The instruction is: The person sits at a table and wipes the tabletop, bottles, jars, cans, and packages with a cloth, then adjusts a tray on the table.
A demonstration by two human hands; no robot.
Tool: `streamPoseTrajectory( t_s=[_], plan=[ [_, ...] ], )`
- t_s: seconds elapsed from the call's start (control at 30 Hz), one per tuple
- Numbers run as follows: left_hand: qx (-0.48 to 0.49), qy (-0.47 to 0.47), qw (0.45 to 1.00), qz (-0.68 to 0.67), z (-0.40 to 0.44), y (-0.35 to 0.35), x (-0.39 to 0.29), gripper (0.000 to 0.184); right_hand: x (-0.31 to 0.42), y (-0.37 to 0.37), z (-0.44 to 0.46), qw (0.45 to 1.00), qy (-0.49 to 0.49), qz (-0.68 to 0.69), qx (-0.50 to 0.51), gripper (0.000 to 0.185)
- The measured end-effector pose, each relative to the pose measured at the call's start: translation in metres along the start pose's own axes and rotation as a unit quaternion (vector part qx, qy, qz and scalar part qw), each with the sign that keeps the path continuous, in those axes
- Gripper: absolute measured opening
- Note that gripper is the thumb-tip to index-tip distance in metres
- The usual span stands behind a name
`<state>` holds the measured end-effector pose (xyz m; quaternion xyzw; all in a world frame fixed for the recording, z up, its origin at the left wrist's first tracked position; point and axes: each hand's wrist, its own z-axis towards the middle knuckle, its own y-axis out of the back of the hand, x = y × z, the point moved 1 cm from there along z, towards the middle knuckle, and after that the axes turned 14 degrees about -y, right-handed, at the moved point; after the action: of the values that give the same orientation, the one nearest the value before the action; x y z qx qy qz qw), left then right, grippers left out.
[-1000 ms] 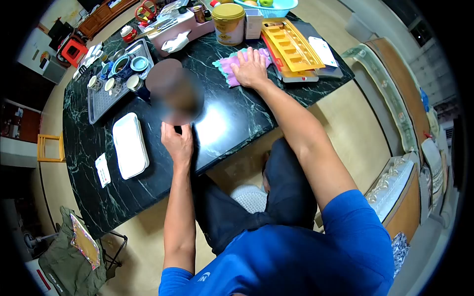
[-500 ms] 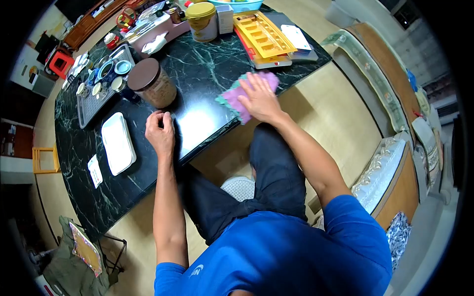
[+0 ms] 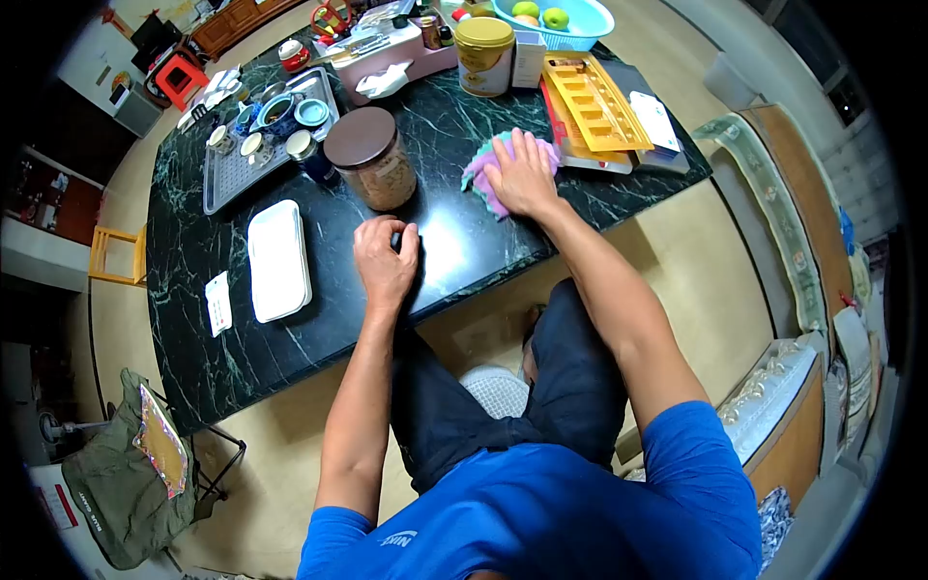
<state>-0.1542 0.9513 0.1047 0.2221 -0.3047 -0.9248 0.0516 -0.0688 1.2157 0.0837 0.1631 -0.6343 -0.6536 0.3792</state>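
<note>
My right hand (image 3: 526,176) lies flat with its fingers stretched over a pink-and-green cleaning cloth (image 3: 482,182), pressing it to the dark marble table (image 3: 372,290). The cloth is bunched up, part of it hidden beneath the palm. My left hand (image 3: 385,259) rests near the table's front edge, its fingers curled in a loose fist with the thumb a little apart; nothing shows in it. Just beyond that hand stands a clear jar (image 3: 385,179) with a brown lid and pale brown contents.
A white lidded container (image 3: 278,261) and a small white packet (image 3: 218,304) lie at left. Behind them is a grey tray (image 3: 224,189) with a teapot and cups. A yellow compartment tray (image 3: 601,104), a yellow tin (image 3: 483,60) and a blue fruit basket (image 3: 586,35) stand at the back right.
The camera view has shifted, so the table appears farther right. My right hand has slid the cloth inward, away from the table's edge, bunching it. My left hand stays curled beside the jar.
</note>
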Motion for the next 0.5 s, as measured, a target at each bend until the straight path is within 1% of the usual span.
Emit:
streamPoseTrajectory(
  t_s=[0.1,0.17,0.23,0.27,0.3,0.37,0.43,0.47,0.5],
  plan=[
    [0.004,0.007,1.000,0.030,0.005,0.001,-0.002,0.019,0.022,-0.008,0.051,1.000,-0.020,-0.012,0.004,0.066],
    [0.000,0.009,0.999,0.044,0.006,-0.002,0.000,0.017,0.045,-0.006,0.063,0.999,-0.030,-0.020,0.010,0.065],
    [0.011,0.030,0.999,0.042,0.005,-0.003,0.003,0.016,0.064,-0.009,0.055,0.998,0.042,-0.016,0.038,0.061],
    [0.011,0.032,0.998,0.043,0.004,-0.002,0.003,0.016,0.069,-0.016,0.046,0.996,0.087,0.006,0.006,0.056],
    [0.013,0.020,0.999,0.040,0.004,-0.001,0.003,0.016,0.069,-0.021,0.036,0.990,0.134,0.028,0.011,0.054],
    [0.020,0.006,0.999,0.035,0.003,0.002,0.000,0.016,0.064,-0.014,0.006,0.982,0.181,0.053,0.020,0.054],
    [-0.002,-0.026,1.000,-0.005,0.007,0.003,-0.006,0.021,0.046,0.003,-0.028,0.977,0.198,0.079,0.020,0.055],
    [0.001,-0.029,1.000,-0.009,0.012,0.002,-0.010,0.021,0.035,0.010,-0.042,0.977,0.196,0.082,0.018,0.056],
    [0.003,-0.058,0.997,-0.048,0.019,-0.002,-0.015,0.026,0.023,0.016,-0.053,0.981,0.179,0.076,0.020,0.057]
  ],
)
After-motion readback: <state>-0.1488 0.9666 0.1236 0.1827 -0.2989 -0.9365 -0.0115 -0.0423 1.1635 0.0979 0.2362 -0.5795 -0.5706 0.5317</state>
